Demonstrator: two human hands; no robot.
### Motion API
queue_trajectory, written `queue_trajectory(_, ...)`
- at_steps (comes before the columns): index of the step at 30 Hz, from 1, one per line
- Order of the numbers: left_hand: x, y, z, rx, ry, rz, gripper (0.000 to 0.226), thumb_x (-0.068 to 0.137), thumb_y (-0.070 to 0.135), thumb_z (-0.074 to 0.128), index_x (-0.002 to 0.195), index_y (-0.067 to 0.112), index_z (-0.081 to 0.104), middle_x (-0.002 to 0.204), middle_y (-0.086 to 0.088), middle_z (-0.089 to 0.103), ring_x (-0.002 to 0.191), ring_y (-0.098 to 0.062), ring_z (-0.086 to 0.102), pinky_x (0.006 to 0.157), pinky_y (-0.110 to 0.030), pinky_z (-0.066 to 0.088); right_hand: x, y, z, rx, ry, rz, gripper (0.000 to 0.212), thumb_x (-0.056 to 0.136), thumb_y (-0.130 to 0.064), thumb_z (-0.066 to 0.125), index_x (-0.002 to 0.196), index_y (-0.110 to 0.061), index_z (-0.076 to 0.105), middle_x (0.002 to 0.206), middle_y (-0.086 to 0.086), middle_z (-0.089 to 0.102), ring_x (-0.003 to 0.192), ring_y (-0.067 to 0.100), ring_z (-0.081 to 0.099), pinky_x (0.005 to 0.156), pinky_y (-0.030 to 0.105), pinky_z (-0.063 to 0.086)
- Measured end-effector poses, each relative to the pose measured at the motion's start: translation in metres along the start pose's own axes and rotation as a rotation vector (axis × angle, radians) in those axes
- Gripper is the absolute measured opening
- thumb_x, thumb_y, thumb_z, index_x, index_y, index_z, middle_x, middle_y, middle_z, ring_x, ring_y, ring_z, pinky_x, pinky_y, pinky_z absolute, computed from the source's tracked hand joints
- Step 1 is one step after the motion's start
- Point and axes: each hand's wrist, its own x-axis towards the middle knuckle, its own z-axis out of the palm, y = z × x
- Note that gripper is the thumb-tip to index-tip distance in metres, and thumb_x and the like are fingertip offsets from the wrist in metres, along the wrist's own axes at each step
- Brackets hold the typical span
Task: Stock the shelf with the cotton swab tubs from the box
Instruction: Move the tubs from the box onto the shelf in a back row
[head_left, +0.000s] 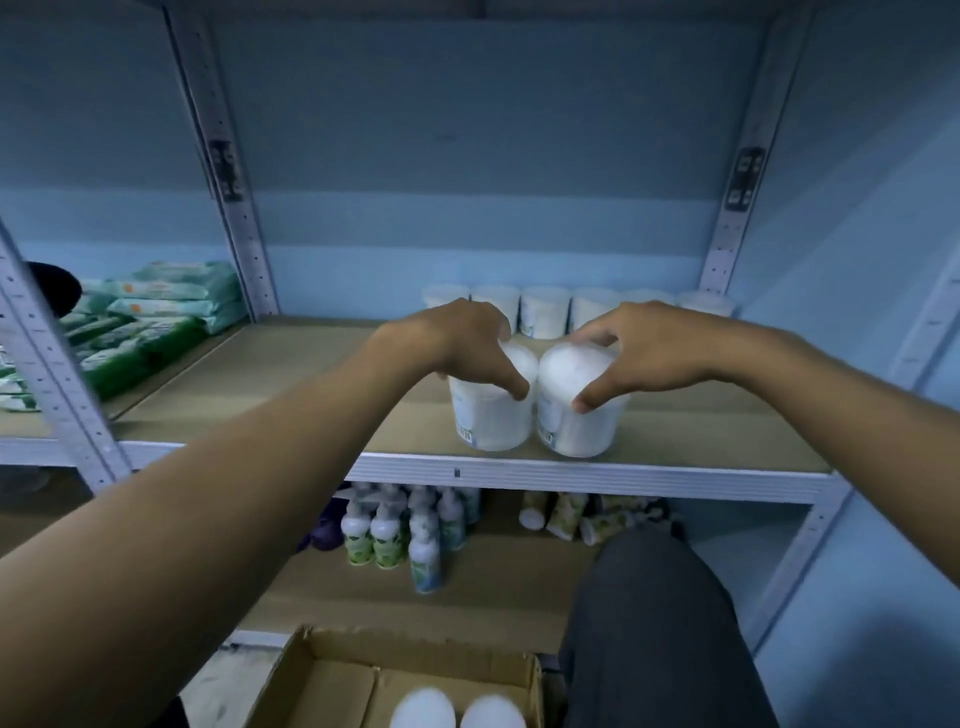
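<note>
2 white cotton swab tubs, the left tub (491, 410) and the right tub (579, 410), stand upright, touching, near the shelf (701, 431) front edge; 6 more (545, 312) line its back; 2 others (457, 709) remain in the box (332, 680).

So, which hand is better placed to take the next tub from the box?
Probably left. Both hands grip tubs on the shelf, but the left hand is on the side of the cardboard box, whose remaining tubs lie below-left of the knee.

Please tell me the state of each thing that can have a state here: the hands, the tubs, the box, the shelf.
left hand: grip from above on left tub, upright on shelf
right hand: grip from above on right tub, upright, beside the left one
back row of tubs: upright at the rear
box: open, two tubs inside
shelf: partly stocked
</note>
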Motion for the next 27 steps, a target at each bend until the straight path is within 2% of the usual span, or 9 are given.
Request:
queue_trajectory(3,0.019,0.006,0.005,0.003,-0.016,0.014,0.082,0.062,0.067,0.073,0.132,0.029,0.055,0.126,0.005,0.06,0.108,-0.022,0.062,0.092,-0.04,0.054,0.009,0.014,0.001,-0.001,-0.013,0.032,0.065,0.064,-0.061,0.081,0.12,-0.029,0.067,0.117,-0.009,0.067,0.103,0.016,0.061,0.094,0.039,0.052)
queue_trajectory(7,0.038,0.008,0.013,-0.034,-0.04,0.008,0.085,0.066,0.063,0.076,0.14,0.03,0.049,0.135,0.005,0.054,0.114,-0.021,0.06,0.094,-0.036,0.053,0.023,0.027,0.006,0.002,-0.047,0.065,0.067,0.065,-0.062,0.08,0.121,-0.028,0.066,0.118,-0.008,0.067,0.105,0.016,0.061,0.095,0.037,0.051)
queue_trajectory(13,0.055,0.008,0.024,-0.025,-0.076,0.027,0.082,0.069,0.061,0.076,0.14,0.03,0.049,0.138,0.004,0.053,0.114,-0.021,0.06,0.096,-0.037,0.051,0.038,0.042,0.017,0.032,-0.079,0.107,0.082,0.063,-0.063,0.081,0.135,-0.028,0.059,0.131,-0.009,0.061,0.116,0.015,0.057,0.099,0.032,0.047)
queue_trajectory(21,0.063,0.008,0.031,-0.048,-0.076,0.065,0.086,0.066,0.069,0.076,0.139,0.034,0.049,0.146,0.01,0.046,0.128,-0.017,0.05,0.101,-0.035,0.045,0.041,0.053,0.028,0.076,-0.123,0.159,0.083,0.067,-0.066,0.078,0.141,-0.04,0.05,0.148,-0.012,0.047,0.133,0.014,0.046,0.11,0.035,0.038)
queue_trajectory(24,0.059,0.006,0.032,-0.026,-0.031,0.108,0.082,0.065,0.064,0.08,0.137,0.035,0.052,0.144,0.01,0.047,0.13,-0.016,0.046,0.099,-0.032,0.043,0.038,0.048,0.031,0.061,-0.058,0.145,0.091,0.059,-0.065,0.083,0.14,-0.041,0.049,0.147,-0.013,0.048,0.131,0.015,0.047,0.103,0.032,0.042)
queue_trajectory(27,0.055,0.002,0.039,-0.036,0.035,0.143,0.072,0.066,0.054,0.085,0.131,0.035,0.06,0.137,0.01,0.053,0.125,-0.014,0.051,0.093,-0.028,0.044,0.037,0.038,0.043,0.073,-0.013,0.108,0.083,0.063,-0.052,0.088,0.137,-0.043,0.052,0.144,-0.01,0.051,0.126,0.016,0.05,0.098,0.033,0.046)
